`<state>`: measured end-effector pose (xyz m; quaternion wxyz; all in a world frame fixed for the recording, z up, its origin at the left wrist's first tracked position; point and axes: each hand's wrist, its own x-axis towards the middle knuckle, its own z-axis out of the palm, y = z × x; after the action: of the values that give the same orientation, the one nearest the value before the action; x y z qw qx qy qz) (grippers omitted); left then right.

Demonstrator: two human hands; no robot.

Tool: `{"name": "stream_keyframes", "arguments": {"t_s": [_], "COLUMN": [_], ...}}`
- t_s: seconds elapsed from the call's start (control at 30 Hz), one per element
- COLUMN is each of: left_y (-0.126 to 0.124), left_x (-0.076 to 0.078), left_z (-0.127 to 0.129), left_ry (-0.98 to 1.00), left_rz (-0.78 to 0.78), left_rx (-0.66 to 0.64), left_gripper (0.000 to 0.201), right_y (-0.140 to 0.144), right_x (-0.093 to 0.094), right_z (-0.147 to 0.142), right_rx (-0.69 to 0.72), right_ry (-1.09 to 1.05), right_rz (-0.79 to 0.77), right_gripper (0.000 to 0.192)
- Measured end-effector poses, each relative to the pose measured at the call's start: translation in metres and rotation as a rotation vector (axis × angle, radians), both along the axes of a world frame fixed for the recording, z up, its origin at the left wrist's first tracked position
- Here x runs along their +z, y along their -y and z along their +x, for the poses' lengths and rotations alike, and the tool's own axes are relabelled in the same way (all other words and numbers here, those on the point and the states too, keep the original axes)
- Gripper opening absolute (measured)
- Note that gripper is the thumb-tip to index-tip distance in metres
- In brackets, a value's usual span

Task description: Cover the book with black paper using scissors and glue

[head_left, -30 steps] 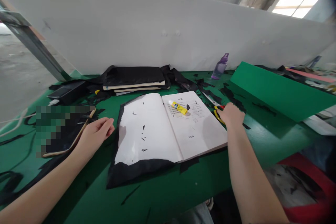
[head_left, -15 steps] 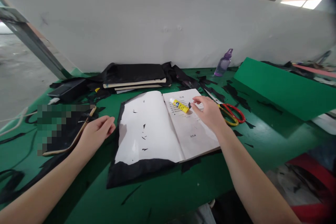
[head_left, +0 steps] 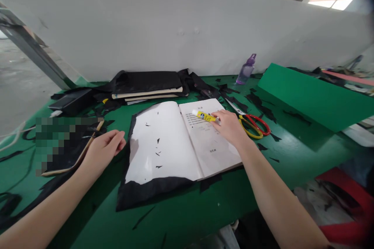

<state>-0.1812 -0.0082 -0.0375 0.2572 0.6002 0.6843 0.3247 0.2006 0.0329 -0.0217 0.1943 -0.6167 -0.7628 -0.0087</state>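
A yellow glue stick point(head_left: 206, 116) with a white cap end lies over the right page of an open book point(head_left: 216, 151). My right hand point(head_left: 229, 126) is closed around the stick's near end, and the page under my palm is partly hidden. Black fabric covers the book's outside and folds over the inner edges of the white left leaf point(head_left: 163, 136), where small black scraps lie. To the left of the book, my left hand point(head_left: 108, 144) is loosely curled, with nothing visible in it. It is beside a dark flat object point(head_left: 78, 148) with a tan edge, partly blurred out.
Scissors point(head_left: 254, 124) with red and yellow handles lie right of the book. Behind are a stack of black-covered books point(head_left: 149, 81), a purple bottle point(head_left: 247, 70) and a green panel point(head_left: 309, 95). Black scraps are strewn over the green table point(head_left: 181, 218).
My right hand has closed on the glue stick's end, and the stick has turned slightly toward level. My left hand stays curled in about the same place.
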Motion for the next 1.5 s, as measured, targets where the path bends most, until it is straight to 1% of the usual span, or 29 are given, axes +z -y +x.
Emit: {"name": "stream_keyframes", "arguments": {"t_s": [0.2, 0.37, 0.43, 0.53, 0.73, 0.8, 0.9, 1.0, 1.13, 1.3, 1.5], "left_y": [0.0, 0.0, -0.001, -0.003, -0.002, -0.002, -0.002, -0.002, -0.002, -0.002, -0.004], "left_x": [-0.001, -0.001, -0.003, -0.006, -0.007, -0.006, -0.005, -0.006, -0.006, -0.005, -0.007], "left_z": [-0.001, -0.001, -0.002, -0.004, -0.008, -0.007, -0.006, -0.006, -0.007, -0.004, -0.005], "left_ry": [0.03, 0.017, 0.017, 0.027, 0.028, 0.032, 0.019, 0.015, 0.01, 0.027, 0.047], "left_rz": [-0.004, -0.007, -0.009, -0.003, -0.007, -0.012, -0.013, -0.007, -0.015, -0.01, -0.007], "left_rx": [-0.004, -0.008, -0.008, -0.015, -0.021, -0.016, -0.025, -0.03, -0.023, -0.015, -0.009], "left_gripper": [0.04, 0.04, 0.041, 0.042, 0.042, 0.041, 0.041, 0.042, 0.041, 0.04, 0.039], "right_y": [-0.003, -0.007, -0.011, -0.019, -0.033, -0.034, -0.034, -0.033, -0.032, -0.03, -0.029], "right_x": [-0.002, -0.006, -0.008, -0.012, -0.018, -0.018, -0.019, -0.021, -0.024, -0.022, -0.023], "right_z": [0.025, 0.038, 0.044, 0.056, 0.071, 0.072, 0.073, 0.076, 0.08, 0.077, 0.073], "right_rx": [-0.17, -0.3, -0.352, -0.419, -0.466, -0.473, -0.468, -0.466, -0.531, -0.64, -0.649], "right_ry": [0.018, -0.063, -0.141, -0.318, -0.702, -0.776, -0.82, -0.793, -0.669, -0.463, -0.211], "right_rz": [-0.027, -0.013, 0.003, 0.046, 0.172, 0.189, 0.187, 0.169, 0.125, 0.055, -0.022], "right_gripper": [0.029, 0.027, 0.026, 0.027, 0.037, 0.039, 0.042, 0.049, 0.042, 0.04, 0.032]}}
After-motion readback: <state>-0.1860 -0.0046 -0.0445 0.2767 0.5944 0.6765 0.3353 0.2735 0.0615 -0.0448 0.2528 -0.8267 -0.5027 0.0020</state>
